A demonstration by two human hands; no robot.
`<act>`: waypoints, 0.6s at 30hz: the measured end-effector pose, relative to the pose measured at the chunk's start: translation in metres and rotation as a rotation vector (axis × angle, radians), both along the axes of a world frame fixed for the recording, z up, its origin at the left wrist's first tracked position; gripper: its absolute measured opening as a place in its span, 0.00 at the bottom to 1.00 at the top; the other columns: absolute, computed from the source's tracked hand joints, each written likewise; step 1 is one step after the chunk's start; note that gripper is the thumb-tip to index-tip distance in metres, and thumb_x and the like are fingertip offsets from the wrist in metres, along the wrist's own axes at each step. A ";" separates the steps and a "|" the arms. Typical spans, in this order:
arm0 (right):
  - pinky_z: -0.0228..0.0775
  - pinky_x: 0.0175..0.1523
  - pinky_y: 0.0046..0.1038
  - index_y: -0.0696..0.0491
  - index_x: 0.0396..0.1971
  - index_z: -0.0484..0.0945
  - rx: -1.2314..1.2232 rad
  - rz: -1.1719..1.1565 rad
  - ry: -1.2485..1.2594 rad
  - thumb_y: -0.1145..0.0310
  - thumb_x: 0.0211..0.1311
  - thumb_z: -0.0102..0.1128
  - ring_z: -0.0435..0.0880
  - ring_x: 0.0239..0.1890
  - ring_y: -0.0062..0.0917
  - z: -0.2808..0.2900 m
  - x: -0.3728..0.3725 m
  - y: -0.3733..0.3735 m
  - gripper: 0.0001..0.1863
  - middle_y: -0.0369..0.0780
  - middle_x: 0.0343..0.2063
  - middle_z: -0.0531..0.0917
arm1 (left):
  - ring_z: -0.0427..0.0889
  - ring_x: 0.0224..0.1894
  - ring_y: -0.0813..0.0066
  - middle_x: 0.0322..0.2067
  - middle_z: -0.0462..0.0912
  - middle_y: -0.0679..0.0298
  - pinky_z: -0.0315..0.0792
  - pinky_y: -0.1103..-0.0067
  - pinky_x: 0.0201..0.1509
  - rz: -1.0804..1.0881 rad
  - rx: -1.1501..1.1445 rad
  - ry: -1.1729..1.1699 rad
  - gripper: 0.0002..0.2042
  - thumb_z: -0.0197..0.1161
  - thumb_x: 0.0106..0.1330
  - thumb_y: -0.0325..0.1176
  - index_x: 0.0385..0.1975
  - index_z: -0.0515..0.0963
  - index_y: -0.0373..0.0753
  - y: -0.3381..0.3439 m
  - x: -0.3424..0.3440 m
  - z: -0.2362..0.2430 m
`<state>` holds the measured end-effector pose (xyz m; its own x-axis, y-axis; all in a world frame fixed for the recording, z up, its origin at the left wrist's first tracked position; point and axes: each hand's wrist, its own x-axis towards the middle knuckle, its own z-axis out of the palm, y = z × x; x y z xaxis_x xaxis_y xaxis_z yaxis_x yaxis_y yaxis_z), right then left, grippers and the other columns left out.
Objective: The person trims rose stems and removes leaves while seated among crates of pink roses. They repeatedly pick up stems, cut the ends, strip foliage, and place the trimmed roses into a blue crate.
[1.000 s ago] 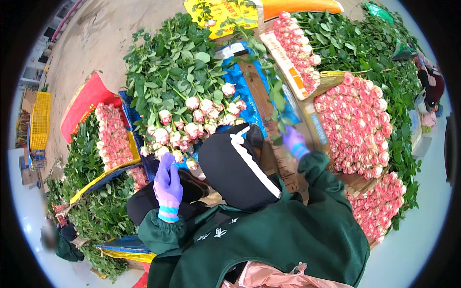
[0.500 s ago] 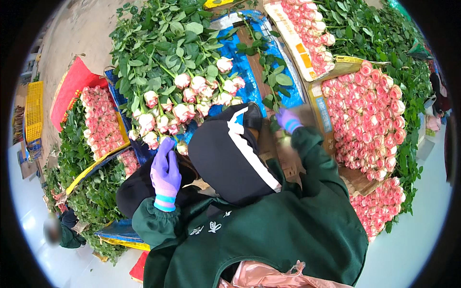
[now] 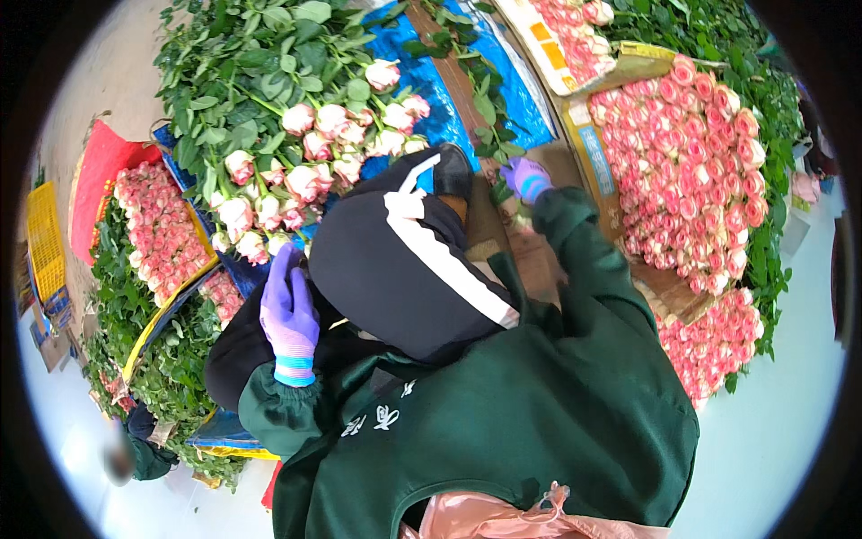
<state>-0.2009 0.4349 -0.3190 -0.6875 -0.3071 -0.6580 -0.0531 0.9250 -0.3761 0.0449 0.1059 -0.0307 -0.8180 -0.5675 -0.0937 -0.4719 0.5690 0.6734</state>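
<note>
My left hand (image 3: 289, 319), in a purple glove with striped cuff, has its fingers stretched out at the lower edge of a loose pile of leafy pale-pink roses (image 3: 310, 180). My right hand (image 3: 524, 179), also gloved, grips a leafy rose stem (image 3: 485, 108), whose pale head shows blurred beneath the hand. That stem lies along a brown board (image 3: 440, 63) on blue plastic sheeting (image 3: 530, 108). My black-clad knee (image 3: 377, 278), with a white stripe, lies between my hands.
Packed pink rose bunches stand at right (image 3: 673, 171), top (image 3: 575, 36) and left (image 3: 157, 225), with cardboard and red and yellow wraps (image 3: 99, 180). A yellow crate (image 3: 43, 242) is at far left. Another person (image 3: 144, 449) is at lower left, partly seen.
The whole view has shifted, with the flowers now higher and further left. My right hand has shifted along the stem's line, a pale rose head showing beneath it. My left hand stays beside the roses.
</note>
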 end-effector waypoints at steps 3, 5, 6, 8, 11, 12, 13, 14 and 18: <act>0.74 0.33 0.32 0.57 0.41 0.76 0.014 -0.131 -0.214 0.56 0.62 0.53 0.82 0.20 0.30 0.024 -0.009 -0.013 0.19 0.45 0.26 0.83 | 0.80 0.48 0.66 0.45 0.80 0.53 0.71 0.76 0.53 -0.025 -0.027 -0.018 0.16 0.50 0.68 0.24 0.55 0.70 0.32 -0.001 0.008 -0.006; 0.75 0.33 0.32 0.57 0.42 0.75 -0.028 -0.005 -0.230 0.55 0.62 0.53 0.82 0.20 0.30 0.011 -0.012 -0.005 0.19 0.44 0.26 0.83 | 0.79 0.49 0.67 0.45 0.80 0.53 0.71 0.76 0.54 0.007 0.086 -0.001 0.16 0.49 0.69 0.24 0.55 0.69 0.31 -0.004 0.011 -0.013; 0.75 0.33 0.32 0.57 0.42 0.75 -0.023 -0.011 -0.245 0.55 0.62 0.53 0.83 0.20 0.30 0.004 -0.012 -0.001 0.20 0.44 0.27 0.83 | 0.79 0.49 0.68 0.45 0.80 0.54 0.70 0.76 0.54 0.020 0.143 0.008 0.16 0.49 0.69 0.24 0.55 0.69 0.31 -0.005 0.011 -0.016; 0.76 0.33 0.31 0.58 0.42 0.75 0.008 -0.057 -0.292 0.56 0.62 0.53 0.83 0.21 0.30 0.002 -0.012 -0.011 0.20 0.44 0.26 0.83 | 0.79 0.49 0.69 0.46 0.80 0.54 0.70 0.77 0.55 0.026 0.157 -0.008 0.16 0.50 0.69 0.25 0.55 0.69 0.30 -0.005 0.011 -0.017; 0.76 0.34 0.31 0.58 0.42 0.75 -0.015 -0.149 -0.330 0.56 0.62 0.54 0.84 0.21 0.30 -0.006 -0.010 -0.015 0.19 0.43 0.27 0.83 | 0.79 0.49 0.69 0.45 0.80 0.54 0.69 0.77 0.55 0.037 0.164 -0.003 0.16 0.50 0.69 0.25 0.55 0.69 0.30 -0.004 0.011 -0.017; 0.77 0.34 0.31 0.58 0.42 0.75 -0.041 -0.167 -0.334 0.57 0.62 0.54 0.84 0.21 0.30 -0.010 -0.009 -0.014 0.19 0.43 0.28 0.83 | 0.79 0.49 0.69 0.45 0.80 0.54 0.69 0.77 0.55 0.040 0.165 0.003 0.16 0.51 0.68 0.26 0.55 0.69 0.30 -0.004 0.011 -0.017; 0.76 0.33 0.32 0.58 0.42 0.75 -0.050 -0.197 -0.344 0.56 0.61 0.55 0.84 0.22 0.31 -0.005 -0.008 -0.017 0.19 0.44 0.28 0.83 | 0.79 0.49 0.68 0.45 0.80 0.53 0.69 0.77 0.55 0.029 0.146 -0.007 0.16 0.51 0.68 0.26 0.55 0.70 0.30 -0.004 0.013 -0.017; 0.76 0.33 0.33 0.58 0.42 0.75 -0.058 -0.228 -0.354 0.56 0.60 0.55 0.84 0.23 0.32 0.000 -0.007 -0.018 0.20 0.45 0.28 0.83 | 0.79 0.48 0.68 0.45 0.80 0.53 0.69 0.76 0.55 0.019 0.127 -0.017 0.16 0.51 0.68 0.26 0.54 0.70 0.30 -0.005 0.014 -0.017; 0.78 0.35 0.31 0.59 0.50 0.72 -0.078 -0.284 -0.404 0.61 0.60 0.59 0.85 0.24 0.31 -0.016 -0.005 -0.010 0.22 0.44 0.34 0.83 | 0.79 0.48 0.66 0.44 0.80 0.53 0.70 0.75 0.55 -0.026 0.126 -0.028 0.15 0.52 0.68 0.27 0.53 0.70 0.30 -0.004 0.008 -0.017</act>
<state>-0.2056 0.4248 -0.3347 -0.4459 -0.2039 -0.8716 0.3611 0.8500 -0.3836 0.0527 0.1016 -0.0473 -0.8283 -0.5284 -0.1863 -0.4779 0.4928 0.7272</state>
